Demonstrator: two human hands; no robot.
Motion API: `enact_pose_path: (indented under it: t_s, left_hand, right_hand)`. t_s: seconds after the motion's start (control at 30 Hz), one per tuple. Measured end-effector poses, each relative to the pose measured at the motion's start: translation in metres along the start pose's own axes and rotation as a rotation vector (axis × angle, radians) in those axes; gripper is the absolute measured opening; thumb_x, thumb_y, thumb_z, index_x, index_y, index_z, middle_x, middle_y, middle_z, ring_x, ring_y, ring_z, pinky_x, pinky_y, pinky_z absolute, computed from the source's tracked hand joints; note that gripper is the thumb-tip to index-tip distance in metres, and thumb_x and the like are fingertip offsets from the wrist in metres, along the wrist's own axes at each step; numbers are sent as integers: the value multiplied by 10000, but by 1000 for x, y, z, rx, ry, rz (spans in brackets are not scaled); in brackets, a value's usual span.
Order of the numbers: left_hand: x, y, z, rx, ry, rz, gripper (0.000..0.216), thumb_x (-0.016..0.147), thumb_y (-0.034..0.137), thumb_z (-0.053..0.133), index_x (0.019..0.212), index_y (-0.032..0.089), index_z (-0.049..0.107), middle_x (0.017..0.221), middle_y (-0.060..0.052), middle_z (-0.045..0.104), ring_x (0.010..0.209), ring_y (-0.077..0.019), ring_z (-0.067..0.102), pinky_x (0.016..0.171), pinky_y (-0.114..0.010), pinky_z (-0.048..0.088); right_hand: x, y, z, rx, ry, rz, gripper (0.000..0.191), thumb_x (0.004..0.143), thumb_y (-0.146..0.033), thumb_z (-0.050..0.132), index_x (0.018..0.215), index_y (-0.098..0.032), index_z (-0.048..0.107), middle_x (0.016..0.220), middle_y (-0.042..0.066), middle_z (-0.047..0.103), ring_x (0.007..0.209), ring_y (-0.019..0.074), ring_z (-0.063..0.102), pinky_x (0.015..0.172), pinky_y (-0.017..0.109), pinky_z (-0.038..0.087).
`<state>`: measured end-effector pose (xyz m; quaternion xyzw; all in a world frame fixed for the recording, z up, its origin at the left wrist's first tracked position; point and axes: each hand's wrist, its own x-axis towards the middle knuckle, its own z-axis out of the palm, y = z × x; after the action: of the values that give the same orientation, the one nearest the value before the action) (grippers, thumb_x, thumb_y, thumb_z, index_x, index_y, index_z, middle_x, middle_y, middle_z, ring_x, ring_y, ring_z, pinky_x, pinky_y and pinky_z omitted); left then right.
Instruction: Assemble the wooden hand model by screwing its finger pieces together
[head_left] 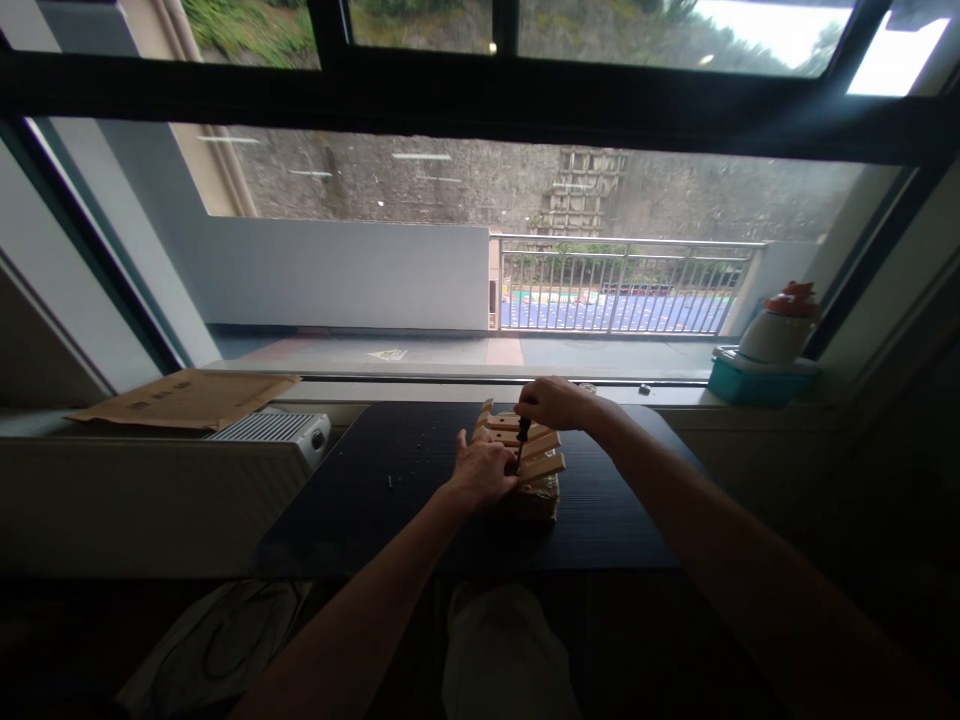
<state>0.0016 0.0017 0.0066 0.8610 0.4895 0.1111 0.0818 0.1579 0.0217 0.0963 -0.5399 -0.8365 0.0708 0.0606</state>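
Note:
A small wooden piece made of several pale slats lies on a dark table in front of a window. My left hand rests on its left side, fingers curled over the slats and holding it down. My right hand is closed round the top of a dark screwdriver, which stands upright with its tip on the wood between the slats. A few small dark screws lie on the table to the left of the hands.
A white heater and a flat sheet of cardboard sit at the left by the sill. On the right of the sill stand a teal box and a white jar with an orange lid.

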Motion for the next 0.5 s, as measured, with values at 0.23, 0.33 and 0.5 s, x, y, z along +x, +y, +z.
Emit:
enact_pose_path:
  t_s: [0.23, 0.33, 0.5]
  left_hand:
    - [-2, 1, -1, 5, 3, -2, 185, 753, 387, 600, 811, 253, 712, 1017, -91, 667, 1212, -318, 431, 1058, -670, 111]
    - [-1, 0, 0, -8, 13, -1, 175, 759, 386, 591, 773, 254, 705, 988, -83, 665, 1190, -302, 450, 1065, -659, 118]
    - [-1, -1, 3, 2, 28, -13, 146, 738, 367, 618, 730, 240, 690, 1002, -89, 663, 1230, -313, 420, 1064, -666, 114]
  right_hand:
    - [-9, -15, 4, -88, 121, 45, 333, 943, -366, 417, 925, -160, 678, 865, 82, 686, 708, 142, 585, 540, 239, 294]
    - [-16, -19, 3, -89, 92, 11, 301, 927, -362, 434, 902, -172, 666, 870, 72, 685, 721, 144, 588, 543, 239, 285]
    - [-20, -18, 24, 10, 169, 22, 245, 927, -335, 419, 1077, -205, 562, 912, 59, 686, 748, 163, 593, 552, 242, 278]
